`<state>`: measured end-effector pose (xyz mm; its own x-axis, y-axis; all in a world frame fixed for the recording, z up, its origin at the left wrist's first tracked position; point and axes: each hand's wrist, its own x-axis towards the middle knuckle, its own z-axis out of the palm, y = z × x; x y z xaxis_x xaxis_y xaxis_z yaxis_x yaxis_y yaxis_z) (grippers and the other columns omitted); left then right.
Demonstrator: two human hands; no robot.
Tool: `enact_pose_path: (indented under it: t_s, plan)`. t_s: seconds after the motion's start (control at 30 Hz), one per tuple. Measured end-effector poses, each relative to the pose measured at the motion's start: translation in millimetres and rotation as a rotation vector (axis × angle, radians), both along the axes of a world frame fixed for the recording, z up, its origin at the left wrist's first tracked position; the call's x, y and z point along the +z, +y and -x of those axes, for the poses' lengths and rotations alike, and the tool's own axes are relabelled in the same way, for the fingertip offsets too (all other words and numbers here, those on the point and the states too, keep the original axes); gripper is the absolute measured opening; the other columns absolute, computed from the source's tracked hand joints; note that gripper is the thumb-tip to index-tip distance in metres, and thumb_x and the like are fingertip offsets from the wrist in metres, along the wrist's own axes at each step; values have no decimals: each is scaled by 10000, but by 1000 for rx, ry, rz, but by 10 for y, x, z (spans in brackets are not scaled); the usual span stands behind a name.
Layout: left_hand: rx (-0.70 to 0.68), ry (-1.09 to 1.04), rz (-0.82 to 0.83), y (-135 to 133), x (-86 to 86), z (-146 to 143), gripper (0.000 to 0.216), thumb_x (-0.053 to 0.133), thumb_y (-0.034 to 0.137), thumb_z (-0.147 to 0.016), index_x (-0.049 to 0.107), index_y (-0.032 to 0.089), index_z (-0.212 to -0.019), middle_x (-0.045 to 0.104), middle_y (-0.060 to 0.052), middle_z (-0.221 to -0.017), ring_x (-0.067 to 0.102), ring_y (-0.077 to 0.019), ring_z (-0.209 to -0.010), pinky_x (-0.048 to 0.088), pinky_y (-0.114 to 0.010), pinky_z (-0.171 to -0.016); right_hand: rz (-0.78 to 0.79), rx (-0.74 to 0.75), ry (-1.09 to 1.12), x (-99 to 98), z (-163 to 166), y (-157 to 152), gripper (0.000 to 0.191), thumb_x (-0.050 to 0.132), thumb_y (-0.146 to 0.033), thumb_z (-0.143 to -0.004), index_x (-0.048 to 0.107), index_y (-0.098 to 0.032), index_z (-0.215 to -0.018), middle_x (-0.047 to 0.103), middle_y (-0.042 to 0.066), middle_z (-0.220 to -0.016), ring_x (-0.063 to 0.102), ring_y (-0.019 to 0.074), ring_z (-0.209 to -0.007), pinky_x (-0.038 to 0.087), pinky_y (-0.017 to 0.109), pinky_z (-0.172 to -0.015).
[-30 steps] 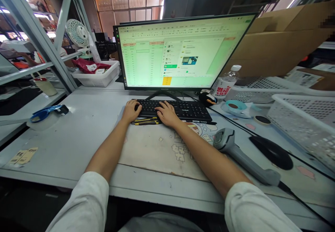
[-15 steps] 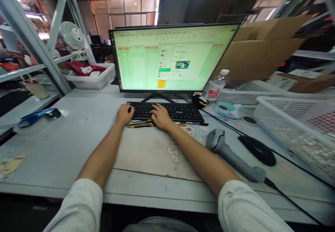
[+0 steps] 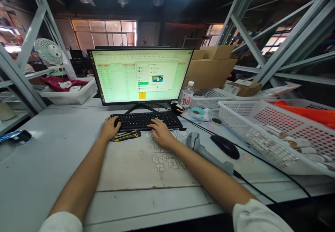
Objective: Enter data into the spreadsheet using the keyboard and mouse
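Observation:
My left hand (image 3: 110,129) rests on the left end of a black keyboard (image 3: 146,120), fingers curled down onto the keys. My right hand (image 3: 161,132) lies at the keyboard's front middle, fingers spread over the keys. Neither hand holds anything. A yellow and black utility knife (image 3: 126,136) lies just in front of the keyboard between my hands. Behind the keyboard stands a monitor (image 3: 140,74) showing a green spreadsheet with a chat window. A worn desk mat (image 3: 146,165) lies under my forearms.
A grey barcode scanner (image 3: 206,151) and a black mouse (image 3: 225,146) lie right of my right arm. White mesh baskets (image 3: 261,134) fill the right side. A water bottle (image 3: 187,97), a tape roll (image 3: 197,113), cardboard boxes (image 3: 211,67), a fan (image 3: 48,52) and another basket (image 3: 68,95) stand behind.
The view has pulled back and turned right, showing more of the baskets and racking. Both hands stay on the keyboard; the right hand has slid slightly toward its front edge.

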<state>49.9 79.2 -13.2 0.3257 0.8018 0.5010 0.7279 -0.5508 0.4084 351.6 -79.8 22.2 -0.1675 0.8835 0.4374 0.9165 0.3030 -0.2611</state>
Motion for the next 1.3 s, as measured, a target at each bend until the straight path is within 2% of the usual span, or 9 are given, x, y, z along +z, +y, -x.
enact_pose_path:
  t_s: [0.17,0.3,0.4,0.5,0.6,0.7,0.87,1.1,1.3]
  plan:
    - [-11,-1,-28,28,-57,7,499,482,448,-998,630,190,-1399,617,-120,-1490,483,-357,-1416,402,-542,-1232,-121,-31,17,210,-472,-529,428,458,-306,-992,689,-229,-1344,535,113,-1574,400,306,-1526,372,597,-1245]
    - [-18,-22,-22,66,-101,6,497,459,462,-1005,646,178,-1367,611,-136,-1490,488,-343,-1422,396,-539,-1237,-227,-305,-1,371,-1371,-1063,464,451,-424,-985,691,-236,-1334,585,141,-1508,498,331,-1445,386,585,-1233]
    - [-17,-28,-7,97,-124,6,506,449,470,-1005,645,175,-1366,617,-134,-1484,484,-334,-1431,382,-529,-1246,-248,-485,-14,241,-2087,-1414,517,477,-514,-932,706,-215,-1286,649,176,-1409,574,360,-1366,422,580,-1205]
    - [-20,-28,4,114,-137,10,517,448,482,-997,648,175,-1362,612,-134,-1490,479,-329,-1440,374,-527,-1252,-169,-578,11,-59,-2498,-1635,583,518,-614,-864,715,-216,-1241,677,188,-1359,609,390,-1323,468,604,-1161]
    - [-19,-30,7,106,-138,14,505,455,488,-989,655,194,-1347,606,-124,-1500,477,-326,-1446,378,-529,-1250,-139,-588,45,-315,-2579,-1715,595,518,-647,-870,699,-246,-1270,679,158,-1369,624,363,-1317,484,574,-1163]
    - [-11,-36,2,85,-129,15,485,464,481,-986,655,212,-1342,604,-115,-1504,481,-324,-1446,390,-540,-1241,-132,-574,31,-420,-2537,-1711,612,524,-644,-871,688,-249,-1308,663,152,-1399,630,361,-1308,508,568,-1143]
    - [-21,-39,-18,86,-121,19,502,464,496,-992,660,192,-1340,624,-127,-1474,492,-330,-1434,390,-524,-1245,-96,-633,-27,-461,-2539,-1670,613,480,-601,-880,695,-233,-1320,644,162,-1421,644,387,-1274,560,588,-1063]
    - [-49,-30,-31,161,-170,36,486,475,487,-997,649,202,-1350,618,-124,-1479,499,-322,-1431,406,-523,-1235,-94,-652,47,-477,-2547,-1654,507,504,-566,-864,714,-330,-1261,640,177,-1420,644,407,-1262,531,579,-1090]
    - [-13,-88,-37,106,-77,1,397,563,363,-939,676,194,-1281,642,-139,-1444,527,-313,-1410,382,-511,-1255,-112,-621,58,-553,-2606,-1644,551,499,-615,-833,691,-360,-1282,646,192,-1394,641,424,-1233,510,598,-1057]
